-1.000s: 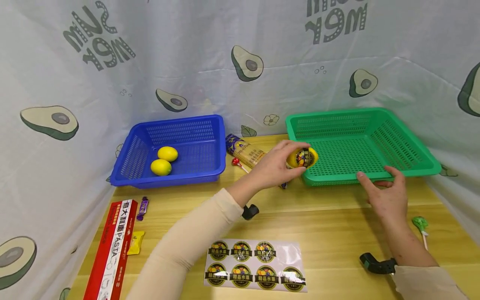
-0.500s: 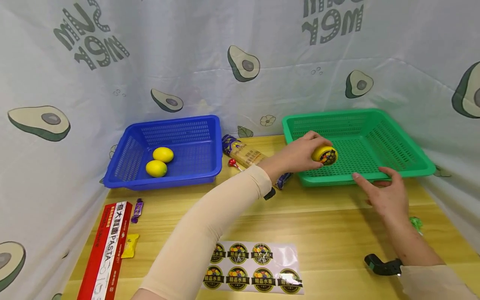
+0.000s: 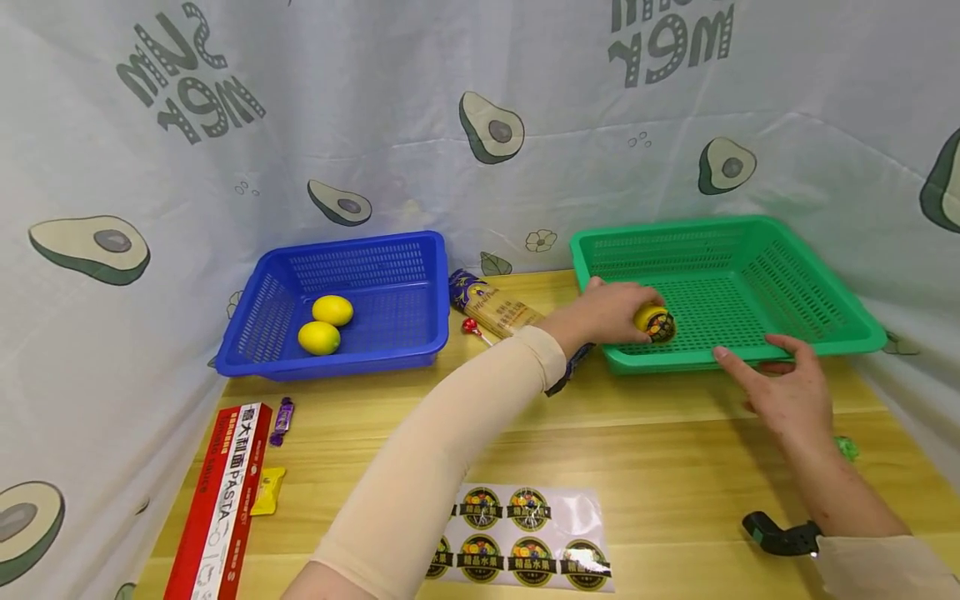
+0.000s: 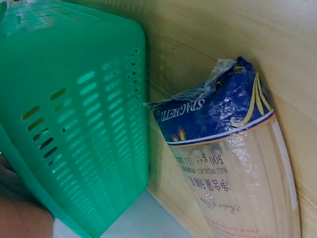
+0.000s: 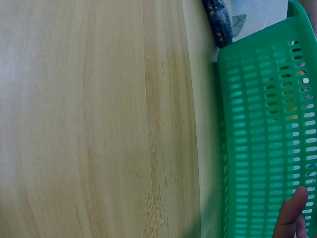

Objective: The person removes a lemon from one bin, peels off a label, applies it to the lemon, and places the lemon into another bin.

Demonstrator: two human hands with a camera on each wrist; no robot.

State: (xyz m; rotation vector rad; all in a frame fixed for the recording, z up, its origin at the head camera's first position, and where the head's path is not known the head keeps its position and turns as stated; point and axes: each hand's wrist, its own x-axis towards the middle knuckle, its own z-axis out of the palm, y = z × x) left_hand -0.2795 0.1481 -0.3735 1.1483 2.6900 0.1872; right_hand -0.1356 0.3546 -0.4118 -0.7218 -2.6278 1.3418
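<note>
My left hand (image 3: 618, 312) reaches over the near left side of the green basket (image 3: 817, 343). Its fingers and thumb grip a yellow lemon (image 3: 647, 317) with a round black fruit sticker (image 3: 662, 326) facing right, low inside the basket. In the left wrist view the basket wall (image 4: 99, 124) hides most of that hand; bits of yellow show through the slots. At the basket's front rim, my right hand (image 3: 791, 392) rests with thumb and index finger spread apart. The right wrist view shows a fingertip (image 5: 297, 198) against the slotted wall.
Two lemons (image 3: 319, 338) lie in a blue basket (image 3: 360, 364) at left. Between the baskets are a spaghetti packet (image 3: 498, 308) and red lollipop (image 3: 470, 326). A sticker sheet (image 3: 573, 504), red pasta box (image 3: 217, 500), purple candy (image 3: 282, 421) and yellow packet (image 3: 267, 492) lie nearer.
My left hand has carried the stickered lemon right, over the green basket's left rim, then lowered it inside. The right hand has stayed at the front rim.
</note>
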